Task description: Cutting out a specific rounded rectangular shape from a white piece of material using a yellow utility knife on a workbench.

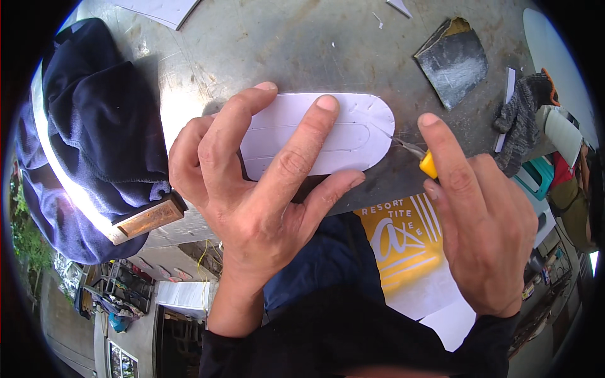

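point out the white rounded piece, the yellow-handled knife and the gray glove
White rounded piece [354, 133]: head view, flat face near its rounded end.
Yellow-handled knife [428, 165]: head view, visible yellow part of the handle.
Gray glove [524, 116]: head view, middle of its body.

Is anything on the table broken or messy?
Yes, the dark block beyond the person's right hand looks damaged: its far end is ragged, with brown showing. A white scrap near the picture's top looks like a stray offcut.
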### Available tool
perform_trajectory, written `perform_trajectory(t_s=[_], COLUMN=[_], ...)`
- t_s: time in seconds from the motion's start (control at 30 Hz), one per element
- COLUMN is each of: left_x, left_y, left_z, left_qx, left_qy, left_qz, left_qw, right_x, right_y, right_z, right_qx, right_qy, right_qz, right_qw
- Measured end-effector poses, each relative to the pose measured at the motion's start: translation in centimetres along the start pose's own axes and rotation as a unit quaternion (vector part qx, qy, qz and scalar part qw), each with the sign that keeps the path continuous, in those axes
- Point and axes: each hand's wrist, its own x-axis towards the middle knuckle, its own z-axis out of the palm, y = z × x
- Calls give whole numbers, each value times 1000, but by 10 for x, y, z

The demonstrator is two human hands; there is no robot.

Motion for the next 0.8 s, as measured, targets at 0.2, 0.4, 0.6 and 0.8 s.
perform_trajectory(t_s=[0.2,0.4,0.6,0.8], left_x=[-2,-1,-1,-3], left_y=[0,0,0,0], left_z=[0,0,-1,2], left_qx=[-4,-9,-19,-30], left_qy=[-3,-4,-2,3], left_qz=[-5,-5,-14,-12], left_qw=[1000,1000,1000,999], right_x=[4,7,10,13], right_y=[-7,-7,-11,-12], right_z=[-9,-10,-9,-10], right_qx=[-40,-65,-75,-89], right_qy=[-16,-18,-9,-5], right_qz=[-15,-23,-31,-31], right_qw=[999,997,997,996])
